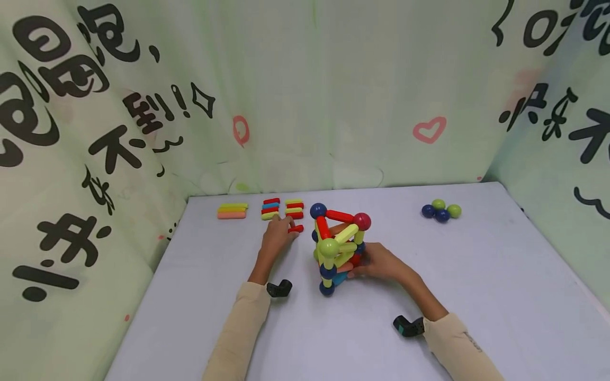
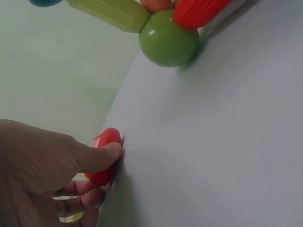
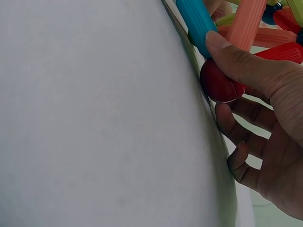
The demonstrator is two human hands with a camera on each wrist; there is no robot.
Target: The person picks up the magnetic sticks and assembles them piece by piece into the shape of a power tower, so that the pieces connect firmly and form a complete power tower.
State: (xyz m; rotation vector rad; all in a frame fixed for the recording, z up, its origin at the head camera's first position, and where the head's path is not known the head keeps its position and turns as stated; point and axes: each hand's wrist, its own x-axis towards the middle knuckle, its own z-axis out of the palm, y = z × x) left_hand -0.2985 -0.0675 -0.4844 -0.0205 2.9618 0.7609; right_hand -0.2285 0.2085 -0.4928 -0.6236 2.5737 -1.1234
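Note:
My left hand (image 1: pixel 275 239) pinches a red magnetic rod (image 1: pixel 296 228) between thumb and fingers, low over the table in front of the sorted rods. The left wrist view shows the thumb lying across that red rod (image 2: pixel 110 136). To its right stands a frame of magnetic rods and balls (image 1: pixel 329 247), several levels tall. With my right hand (image 1: pixel 381 262) I hold this frame low on its right side. In the right wrist view the thumb presses by a blue rod (image 3: pixel 195 26) and a dark red ball (image 3: pixel 217 81), and the fingers curl beneath.
At the back left lie yellow and orange rods (image 1: pixel 232 210). Two more stacks of mixed rods (image 1: pixel 270 206) lie right of them. Green and dark blue balls (image 1: pixel 442 215) cluster at the back right. A printed curtain (image 1: pixel 357 106) surrounds the white table (image 1: pixel 476 275).

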